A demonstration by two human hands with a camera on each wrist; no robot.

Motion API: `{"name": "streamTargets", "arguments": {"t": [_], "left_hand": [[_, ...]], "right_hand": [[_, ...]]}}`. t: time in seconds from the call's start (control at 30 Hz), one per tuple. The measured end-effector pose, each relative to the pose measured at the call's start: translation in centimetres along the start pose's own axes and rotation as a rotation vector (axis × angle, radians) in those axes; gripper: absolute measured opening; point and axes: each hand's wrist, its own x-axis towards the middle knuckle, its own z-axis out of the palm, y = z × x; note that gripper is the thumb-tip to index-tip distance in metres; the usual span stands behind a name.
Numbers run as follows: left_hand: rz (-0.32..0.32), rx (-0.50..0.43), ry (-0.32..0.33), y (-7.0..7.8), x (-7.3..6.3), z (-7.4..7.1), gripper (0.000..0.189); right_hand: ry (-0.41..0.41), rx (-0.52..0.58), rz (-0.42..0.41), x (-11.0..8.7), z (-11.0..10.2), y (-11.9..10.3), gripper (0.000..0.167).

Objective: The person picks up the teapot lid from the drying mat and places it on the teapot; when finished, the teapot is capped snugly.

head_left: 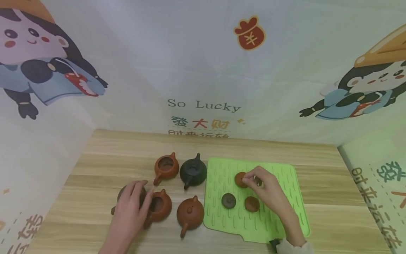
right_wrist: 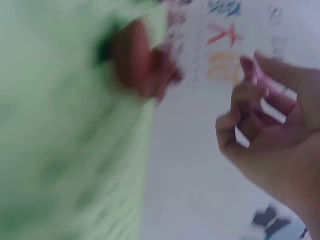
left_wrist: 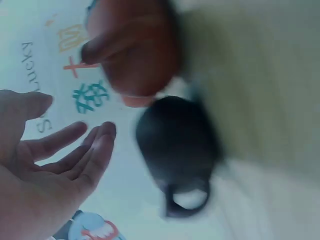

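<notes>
My left hand is over a dark brown teapot at the left, hiding much of it; in the left wrist view its fingers are spread and slightly bent, holding nothing. Beside it sits an orange-brown teapot without a lid. On the green mat, my right hand has thumb and forefinger close together, overlapping an orange-brown lid in the head view. The right wrist view shows that hand with bent fingers and nothing visible between them. A dark lid and another orange-brown lid lie nearby.
Behind stand a lidless orange-brown teapot and a black teapot. A lidded orange-brown teapot sits beside the green mat. A small black object shows by the right sleeve. A printed cloth rises behind the table.
</notes>
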Motion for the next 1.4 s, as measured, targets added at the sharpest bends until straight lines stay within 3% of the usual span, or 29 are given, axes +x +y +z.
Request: {"name": "streamTargets", "arguments": {"t": [0.13, 0.27, 0.37, 0.6, 0.8, 0.97, 1.13, 1.4], "left_hand": [[-0.050, 0.019, -0.016, -1.4, -2.3, -0.5, 0.040], [-0.204, 0.058, -0.149, -1.9, -3.4, -1.1, 0.048], [-0.251, 0.075, -0.215, -1.9, -3.7, -1.2, 0.051], [-0.190, 0.108, -0.269, -2.1, -4.5, -0.5, 0.042], [-0.146, 0.108, -0.298, -1.9, -4.8, 0.0, 0.044], [-0.141, 0.126, -0.317, -1.7, -4.8, 0.0, 0.044], [-0.130, 0.132, -0.342, -1.7, -4.6, 0.1, 0.031], [-0.109, 0.125, -0.338, -1.6, -4.7, 0.3, 0.022]], "right_hand": [[-0.058, 0.030, -0.017, -3.3, -0.9, 2.2, 0.014], [-0.103, 0.076, -0.040, -5.7, -1.1, 3.8, 0.026], [-0.123, 0.096, -0.073, -6.6, -0.8, 4.5, 0.032], [-0.115, 0.148, -0.124, -6.9, 0.1, 6.5, 0.041], [-0.097, 0.167, -0.103, -6.6, 0.4, 7.5, 0.039], [-0.126, 0.147, -0.053, -6.1, 0.1, 6.2, 0.033], [-0.131, 0.117, 0.003, -5.7, -0.1, 4.7, 0.027], [-0.117, 0.149, 0.025, -5.9, 0.0, 4.7, 0.024]]}}
